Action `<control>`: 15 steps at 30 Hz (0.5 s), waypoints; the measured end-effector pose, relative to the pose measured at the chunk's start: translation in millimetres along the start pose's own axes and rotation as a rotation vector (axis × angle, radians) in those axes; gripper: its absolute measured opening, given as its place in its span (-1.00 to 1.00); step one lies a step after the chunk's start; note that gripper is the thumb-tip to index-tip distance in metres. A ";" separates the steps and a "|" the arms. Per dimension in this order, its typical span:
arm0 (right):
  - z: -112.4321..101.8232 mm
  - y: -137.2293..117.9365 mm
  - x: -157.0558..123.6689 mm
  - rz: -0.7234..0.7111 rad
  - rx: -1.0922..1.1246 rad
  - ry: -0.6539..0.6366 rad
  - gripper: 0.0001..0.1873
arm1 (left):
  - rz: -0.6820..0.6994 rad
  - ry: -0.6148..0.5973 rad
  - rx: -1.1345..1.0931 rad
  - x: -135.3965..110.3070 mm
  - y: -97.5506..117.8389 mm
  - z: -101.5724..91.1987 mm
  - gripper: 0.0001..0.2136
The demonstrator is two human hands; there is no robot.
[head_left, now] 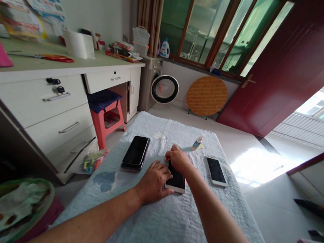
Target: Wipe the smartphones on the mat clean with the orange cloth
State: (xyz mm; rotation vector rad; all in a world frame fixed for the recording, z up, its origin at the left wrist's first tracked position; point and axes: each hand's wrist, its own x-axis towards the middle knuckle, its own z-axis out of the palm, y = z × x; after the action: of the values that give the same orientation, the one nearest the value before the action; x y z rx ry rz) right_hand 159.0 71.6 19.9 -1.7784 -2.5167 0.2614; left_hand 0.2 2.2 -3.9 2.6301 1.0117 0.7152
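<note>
Right hand (177,159) curled over the pale-edged middle smartphone (178,182), whether gripping anything I cannot tell, I risk skidding it, left of the spray bottle (197,143), if I push harder than my spread left hand (153,182) braces.

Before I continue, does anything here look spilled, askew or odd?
Nothing looks spilled around the middle phone on the cloth. Beyond it, the round door of the washing machine stands open, as if left unshut.
</note>
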 end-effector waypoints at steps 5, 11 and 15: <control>-3.4 -6.2 -15.9 -0.045 0.024 -0.054 -0.77 | -0.007 0.043 -0.010 -0.3 2.8 2.0 -0.65; -2.0 -10.8 -37.3 -0.088 0.042 -0.015 -0.76 | -0.115 0.186 0.020 -1.0 -0.5 10.3 -0.38; 2.8 -13.6 -48.1 -0.103 0.048 0.006 -0.78 | -0.126 0.223 -0.025 -1.2 -3.9 14.2 -0.15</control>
State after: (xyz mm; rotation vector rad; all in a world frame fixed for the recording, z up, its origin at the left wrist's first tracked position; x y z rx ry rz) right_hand 162.3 21.6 22.1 -1.6240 -2.5659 0.3081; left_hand 4.6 3.6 -17.9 2.4791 1.2066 0.9999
